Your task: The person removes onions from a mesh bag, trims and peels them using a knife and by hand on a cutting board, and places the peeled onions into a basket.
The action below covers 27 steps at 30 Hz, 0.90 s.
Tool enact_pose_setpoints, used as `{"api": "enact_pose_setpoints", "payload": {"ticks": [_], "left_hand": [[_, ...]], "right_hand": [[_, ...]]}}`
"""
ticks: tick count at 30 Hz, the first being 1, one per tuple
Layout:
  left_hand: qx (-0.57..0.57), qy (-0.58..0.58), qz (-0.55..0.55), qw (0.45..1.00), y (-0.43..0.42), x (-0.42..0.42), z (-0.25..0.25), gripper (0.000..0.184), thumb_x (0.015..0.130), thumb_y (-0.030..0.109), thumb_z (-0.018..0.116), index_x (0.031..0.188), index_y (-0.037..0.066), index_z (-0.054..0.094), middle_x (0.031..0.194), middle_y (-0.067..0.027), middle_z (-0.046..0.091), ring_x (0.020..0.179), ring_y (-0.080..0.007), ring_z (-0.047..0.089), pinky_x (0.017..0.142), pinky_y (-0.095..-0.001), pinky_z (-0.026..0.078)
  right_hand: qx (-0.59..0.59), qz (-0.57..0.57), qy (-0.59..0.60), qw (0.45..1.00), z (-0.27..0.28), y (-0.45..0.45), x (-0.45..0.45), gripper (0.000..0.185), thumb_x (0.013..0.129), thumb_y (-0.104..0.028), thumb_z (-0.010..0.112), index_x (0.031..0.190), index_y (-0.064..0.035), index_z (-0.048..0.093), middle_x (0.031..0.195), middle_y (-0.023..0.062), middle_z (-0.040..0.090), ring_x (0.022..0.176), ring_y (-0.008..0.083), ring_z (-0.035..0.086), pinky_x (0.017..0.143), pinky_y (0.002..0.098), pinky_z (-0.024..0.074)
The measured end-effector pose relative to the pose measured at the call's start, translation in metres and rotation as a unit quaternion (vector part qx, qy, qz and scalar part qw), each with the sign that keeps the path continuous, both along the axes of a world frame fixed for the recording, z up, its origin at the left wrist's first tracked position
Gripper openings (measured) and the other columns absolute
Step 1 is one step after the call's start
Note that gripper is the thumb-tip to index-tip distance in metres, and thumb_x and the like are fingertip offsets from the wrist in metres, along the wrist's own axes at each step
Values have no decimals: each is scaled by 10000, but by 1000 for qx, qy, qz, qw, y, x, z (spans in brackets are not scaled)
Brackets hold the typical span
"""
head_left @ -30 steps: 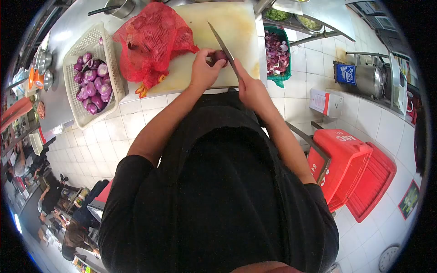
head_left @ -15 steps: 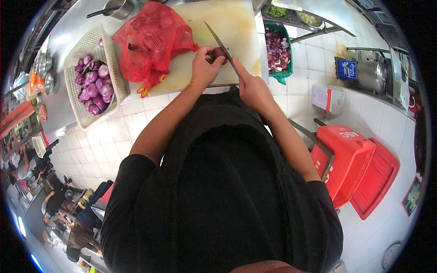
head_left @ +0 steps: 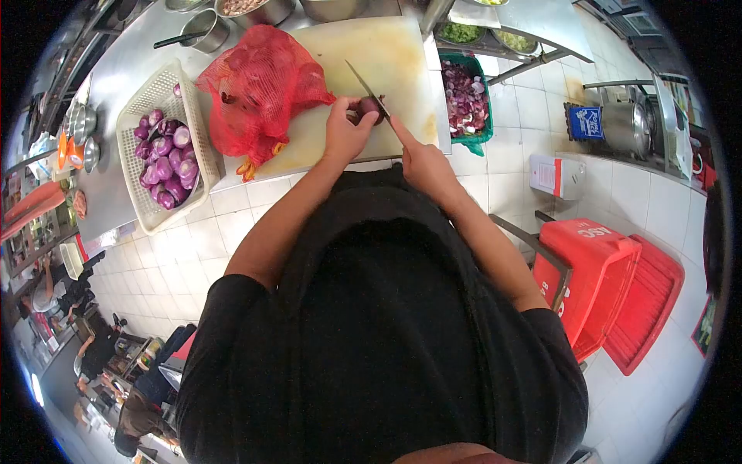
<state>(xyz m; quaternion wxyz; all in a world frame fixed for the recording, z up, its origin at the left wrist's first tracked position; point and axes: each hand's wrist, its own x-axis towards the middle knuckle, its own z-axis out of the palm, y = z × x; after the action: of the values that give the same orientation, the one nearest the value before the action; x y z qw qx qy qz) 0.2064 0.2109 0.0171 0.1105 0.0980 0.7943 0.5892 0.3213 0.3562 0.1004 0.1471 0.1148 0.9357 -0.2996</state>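
Note:
My left hand (head_left: 348, 133) grips a dark red onion (head_left: 368, 109) over the front part of the pale cutting board (head_left: 413, 73). In my right hand (head_left: 425, 165) is a knife (head_left: 363, 81), its blade pointing up and to the left across the onion's right side. How deep the edge sits in the onion I cannot tell. Left of my hands a red mesh bag (head_left: 259, 93) of onions rests partly on the board. Farther left stands a cream plastic basket (head_left: 130, 127) with several peeled purple onions (head_left: 166, 158) in it.
Right of the board, a green crate (head_left: 488, 116) holds cut onions and peelings. A saucepan (head_left: 209, 35) and other metal pots stand at the back. Near my right side are a red bin (head_left: 591, 232) and a metal frame (head_left: 533, 240). Several people (head_left: 97, 348) are at far left.
The view has shifted slightly, showing more pots at the back. My right hand and the knife sit a little lower relative to the board. Both hands keep their holds.

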Motion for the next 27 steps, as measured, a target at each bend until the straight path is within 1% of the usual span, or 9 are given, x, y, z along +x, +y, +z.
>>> {"api": "enact_pose_setpoints", "payload": {"ticks": [6,9,12,15,18,21,22,25,27], "left_hand": [[-34,58,-24,997,-10,0,0,385,842,182,742,1144,11,575,1009,-135,654,882,-223,648,771,-339,530],[5,41,-17,999,-26,3,2,339,865,144,692,1159,16,582,1102,-172,628,975,-280,628,855,-371,514],[-117,243,-45,962,-34,10,16,319,868,115,659,1167,23,592,1193,-208,582,1075,-357,579,947,-412,471],[-202,301,-168,917,-36,12,40,329,840,110,676,1150,25,607,1243,-229,546,1154,-408,519,1007,-436,426],[-197,318,-124,919,-37,2,28,334,828,139,706,1131,25,620,1179,-220,583,1088,-383,573,945,-422,474],[-160,144,-34,976,-32,-6,27,366,816,162,734,1134,19,620,1099,-204,620,1008,-345,621,869,-393,514],[-119,100,-23,988,-32,-13,17,411,827,186,744,1171,10,602,982,-157,648,900,-287,653,794,-379,533],[-1,-23,22,999,-23,-17,-2,453,849,193,732,1227,3,571,914,-125,640,786,-227,660,707,-359,541],[19,-100,33,994,-14,-9,7,439,886,175,707,1258,4,549,930,-122,652,762,-201,662,612,-322,543]], "right_hand": [[-25,-12,50,998,-36,7,-5,683,909,-106,496,1537,-269,281,807,293,658,732,462,650,684,570,506],[-57,-27,80,995,-45,11,-1,631,930,-124,480,1525,-258,315,805,302,649,719,472,639,681,574,501],[-75,-31,94,992,-49,13,1,607,937,-129,474,1516,-249,338,795,305,643,706,479,633,684,576,501],[-85,-21,101,991,-50,20,-1,609,936,-131,478,1519,-243,336,799,306,644,710,486,631,690,577,501],[-94,-34,120,988,-59,23,-1,619,937,-137,481,1526,-240,322,810,307,646,726,494,630,699,579,499],[-93,-65,125,986,-52,30,5,628,938,-138,486,1532,-239,308,809,313,645,740,501,631,706,580,499],[-92,-78,122,985,-41,31,8,631,938,-138,488,1534,-238,304,808,315,643,744,503,631,707,580,499],[-110,-61,131,983,-21,28,16,631,929,-95,488,1525,-240,339,755,325,619,693,488,622,660,553,486],[-94,-37,119,988,-11,23,18,633,929,-96,498,1525,-241,338,747,326,616,685,492,617,657,562,481]]}}
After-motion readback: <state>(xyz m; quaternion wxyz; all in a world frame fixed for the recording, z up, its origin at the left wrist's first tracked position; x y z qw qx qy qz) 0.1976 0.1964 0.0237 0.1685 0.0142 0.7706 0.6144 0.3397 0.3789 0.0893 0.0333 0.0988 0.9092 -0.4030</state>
